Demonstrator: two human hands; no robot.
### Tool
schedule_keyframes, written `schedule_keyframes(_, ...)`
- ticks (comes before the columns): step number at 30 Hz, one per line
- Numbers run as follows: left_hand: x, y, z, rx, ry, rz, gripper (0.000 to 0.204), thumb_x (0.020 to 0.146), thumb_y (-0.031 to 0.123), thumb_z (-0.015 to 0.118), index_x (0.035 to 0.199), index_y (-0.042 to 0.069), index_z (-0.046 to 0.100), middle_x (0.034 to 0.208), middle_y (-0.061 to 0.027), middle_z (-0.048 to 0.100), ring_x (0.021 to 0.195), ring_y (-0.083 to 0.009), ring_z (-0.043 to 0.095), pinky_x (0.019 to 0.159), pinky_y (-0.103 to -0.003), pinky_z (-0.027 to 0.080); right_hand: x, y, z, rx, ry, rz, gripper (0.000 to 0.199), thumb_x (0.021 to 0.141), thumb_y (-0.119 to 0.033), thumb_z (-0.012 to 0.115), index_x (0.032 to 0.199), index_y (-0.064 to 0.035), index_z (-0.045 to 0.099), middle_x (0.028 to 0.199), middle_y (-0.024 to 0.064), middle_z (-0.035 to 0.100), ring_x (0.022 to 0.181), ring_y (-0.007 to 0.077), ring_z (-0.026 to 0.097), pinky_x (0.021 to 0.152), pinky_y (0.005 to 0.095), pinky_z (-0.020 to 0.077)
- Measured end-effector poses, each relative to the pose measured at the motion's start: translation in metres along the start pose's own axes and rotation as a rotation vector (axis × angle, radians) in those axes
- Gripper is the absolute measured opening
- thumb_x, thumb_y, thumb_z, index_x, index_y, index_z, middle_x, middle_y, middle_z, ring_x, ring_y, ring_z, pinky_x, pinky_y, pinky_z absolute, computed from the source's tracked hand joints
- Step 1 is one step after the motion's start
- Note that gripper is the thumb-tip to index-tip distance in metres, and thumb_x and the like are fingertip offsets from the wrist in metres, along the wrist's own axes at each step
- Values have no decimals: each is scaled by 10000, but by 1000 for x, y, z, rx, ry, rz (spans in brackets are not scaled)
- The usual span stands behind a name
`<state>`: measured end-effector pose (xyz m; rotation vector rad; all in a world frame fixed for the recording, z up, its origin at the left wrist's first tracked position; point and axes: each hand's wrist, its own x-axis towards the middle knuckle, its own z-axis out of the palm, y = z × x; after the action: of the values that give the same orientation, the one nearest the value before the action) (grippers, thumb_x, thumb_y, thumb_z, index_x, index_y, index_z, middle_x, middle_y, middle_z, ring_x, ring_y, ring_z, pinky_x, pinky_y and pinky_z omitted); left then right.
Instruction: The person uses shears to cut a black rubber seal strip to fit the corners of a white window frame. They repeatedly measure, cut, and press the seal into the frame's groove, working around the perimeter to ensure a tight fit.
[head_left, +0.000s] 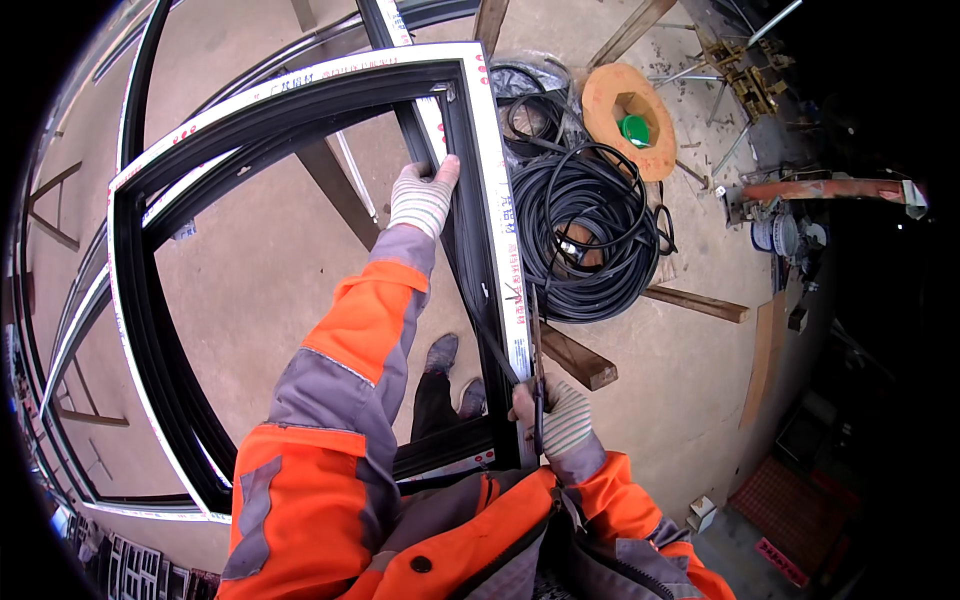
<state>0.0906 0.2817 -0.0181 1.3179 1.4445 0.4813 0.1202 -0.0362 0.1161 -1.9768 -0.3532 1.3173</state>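
Note:
A large window frame (487, 170), black inside with white printed film on its faces, lies in front of me. My left hand (422, 198), in a striped glove, rests on its right side near the far corner, thumb pressing the inner edge and fingers curled over it. A thin black rubber strip (487, 335) runs loosely along that side towards me. Low on the same side, my gloved right hand (562, 415) pinches the strip near its thumb. That hand also holds a slim dark tool, apparently scissors (538, 350), pointing away from me.
Right of the frame lies a big coil of black rubber strip (585, 235), with an orange ring-shaped spool (600, 105) holding a green roll beyond it. Wooden bars (580, 360) jut from beneath. Another frame (75, 330) lies under at left. A machine (770, 140) stands far right.

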Motion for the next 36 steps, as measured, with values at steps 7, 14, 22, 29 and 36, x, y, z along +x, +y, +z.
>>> schedule_keyframes(7, -19, -3, 6, 72, 58, 25, 707, 876, 434, 711, 1261, -137, 549, 1055, -254, 696, 981, -308, 691, 884, -364, 527, 4, 3, -1, -33, -7, 3, 258, 957, -282, 637, 928, -28, 601, 690, 29, 642, 525, 62, 532, 493, 215, 439)
schedule_keyframes(14, -16, -11, 1, -99, -37, -41, 689, 873, 412, 743, 1261, -126, 556, 1041, -243, 699, 953, -277, 691, 865, -342, 536, 3, -7, -3, -20, -26, 50, 260, 950, -267, 652, 947, -8, 628, 712, 24, 637, 621, 75, 556, 587, 243, 464)
schedule_keyframes(22, -27, -15, 7, 159, 18, 61, 671, 901, 426, 693, 1278, -113, 559, 992, -220, 706, 923, -292, 693, 843, -369, 535, 5, -8, -2, -47, -8, 60, 272, 943, -262, 668, 934, 8, 637, 702, 34, 648, 663, 86, 587, 635, 267, 487)
schedule_keyframes(29, -30, -30, -1, -10, -70, -14, 678, 896, 413, 711, 1288, -118, 554, 1065, -246, 701, 985, -291, 696, 880, -354, 535, 1, -5, -1, -81, 4, 28, 272, 937, -265, 662, 890, 3, 642, 685, 43, 659, 637, 102, 597, 615, 280, 494)
schedule_keyframes(36, -45, -27, 4, 173, -41, 87, 634, 925, 429, 650, 1259, -104, 570, 1018, -247, 707, 957, -324, 700, 871, -387, 533, 3, -3, 0, -85, 9, 49, 261, 930, -263, 664, 898, -5, 647, 686, 44, 654, 626, 106, 594, 605, 282, 489)
